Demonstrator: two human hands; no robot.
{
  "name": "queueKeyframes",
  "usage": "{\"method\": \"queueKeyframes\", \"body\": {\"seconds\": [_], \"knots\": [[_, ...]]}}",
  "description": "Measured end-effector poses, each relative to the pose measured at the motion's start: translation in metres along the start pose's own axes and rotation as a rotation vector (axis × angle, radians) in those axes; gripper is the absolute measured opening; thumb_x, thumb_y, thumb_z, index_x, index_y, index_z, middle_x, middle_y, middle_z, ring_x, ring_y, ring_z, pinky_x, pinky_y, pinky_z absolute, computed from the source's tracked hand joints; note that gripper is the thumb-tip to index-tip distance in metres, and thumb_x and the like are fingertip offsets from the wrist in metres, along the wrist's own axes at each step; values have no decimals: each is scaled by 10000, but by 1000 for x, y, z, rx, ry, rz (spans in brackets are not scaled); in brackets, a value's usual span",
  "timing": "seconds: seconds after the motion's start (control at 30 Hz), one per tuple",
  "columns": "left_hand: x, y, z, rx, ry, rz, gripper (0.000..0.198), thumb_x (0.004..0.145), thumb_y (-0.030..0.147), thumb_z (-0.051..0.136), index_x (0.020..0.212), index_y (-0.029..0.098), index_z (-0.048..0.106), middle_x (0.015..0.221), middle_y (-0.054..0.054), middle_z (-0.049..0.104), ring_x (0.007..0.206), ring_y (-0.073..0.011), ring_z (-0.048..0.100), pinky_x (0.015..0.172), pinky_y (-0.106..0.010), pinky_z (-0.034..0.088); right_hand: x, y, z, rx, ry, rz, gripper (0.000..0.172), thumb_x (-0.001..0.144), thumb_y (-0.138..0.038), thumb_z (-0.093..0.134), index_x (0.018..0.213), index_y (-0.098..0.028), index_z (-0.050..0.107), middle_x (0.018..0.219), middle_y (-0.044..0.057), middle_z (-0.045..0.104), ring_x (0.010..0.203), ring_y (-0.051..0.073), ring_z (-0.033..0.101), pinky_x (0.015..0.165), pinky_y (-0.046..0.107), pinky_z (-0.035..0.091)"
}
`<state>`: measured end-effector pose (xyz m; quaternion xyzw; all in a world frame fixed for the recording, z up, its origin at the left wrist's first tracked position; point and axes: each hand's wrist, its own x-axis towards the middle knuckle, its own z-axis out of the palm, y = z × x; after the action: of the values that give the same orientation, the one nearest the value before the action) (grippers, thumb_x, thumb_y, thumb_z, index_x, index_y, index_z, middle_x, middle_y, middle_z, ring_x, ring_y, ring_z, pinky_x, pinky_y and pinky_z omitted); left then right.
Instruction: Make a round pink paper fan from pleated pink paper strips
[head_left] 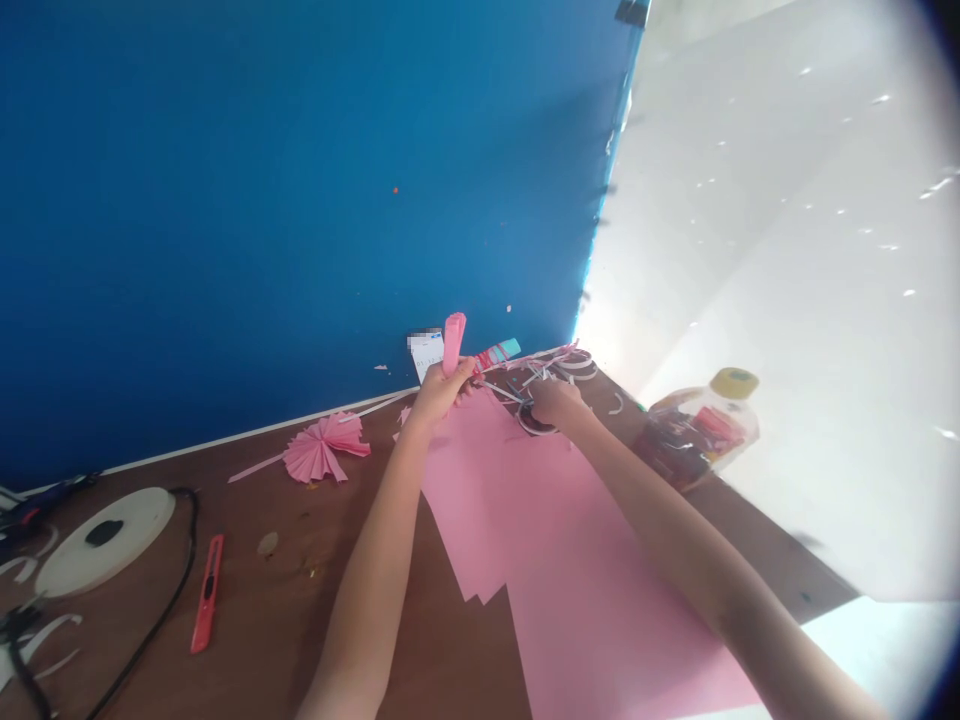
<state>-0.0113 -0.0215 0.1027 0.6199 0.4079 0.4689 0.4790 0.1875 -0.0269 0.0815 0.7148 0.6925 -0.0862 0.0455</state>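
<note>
My left hand (441,392) is closed round a folded strip of pink paper (453,342) that stands upright out of the fist. My right hand (553,400) is closed on a pair of scissors (508,392), whose blades point left toward the base of the pink strip. Both hands are stretched out to the far edge of the brown table (300,600), close to the blue wall (300,200). Under my forearms lie large pink paper sheets (570,580).
A pleated pink paper fan (324,449) lies left of my hands. A red utility knife (208,592), a white round disc (105,540) and a black cable (161,610) are at the left. A clear plastic jar with a yellow lid (697,432) lies at the right. Paper strips (577,362) litter the far edge.
</note>
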Motion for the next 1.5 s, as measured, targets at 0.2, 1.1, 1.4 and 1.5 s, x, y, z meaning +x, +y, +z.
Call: {"method": "queueKeyframes", "body": {"seconds": [0.2,1.1,1.4,1.5], "knots": [[-1,5,1,-83,-24,-47,473,749,572,593,952,145,591,902,-115,693,593,-105,601,398,-179,299,6,-4,19,12,52,-34,419,821,-161,467,1232,-114,526,1172,216,608,1061,331,599,804,420,485],[-1,7,-3,-332,0,-104,488,765,481,638,1085,117,578,1019,-150,687,889,-196,685,674,-241,535,4,5,6,-7,-106,-182,654,675,-120,608,1309,-127,450,1246,199,572,1129,342,551,806,356,455],[3,4,-7,-344,-4,-135,495,755,505,635,1103,156,590,1069,-134,679,805,-187,695,561,-203,506,-7,14,-11,29,-43,-217,718,727,-114,510,1412,-88,295,1197,213,590,1038,299,595,710,305,437],[4,2,-9,-325,20,-167,503,740,506,649,1109,169,588,1029,-122,691,683,-149,681,435,-165,408,-11,20,-21,57,-57,-220,741,724,-113,505,1429,-126,279,1191,195,591,916,266,629,628,284,417]]}}
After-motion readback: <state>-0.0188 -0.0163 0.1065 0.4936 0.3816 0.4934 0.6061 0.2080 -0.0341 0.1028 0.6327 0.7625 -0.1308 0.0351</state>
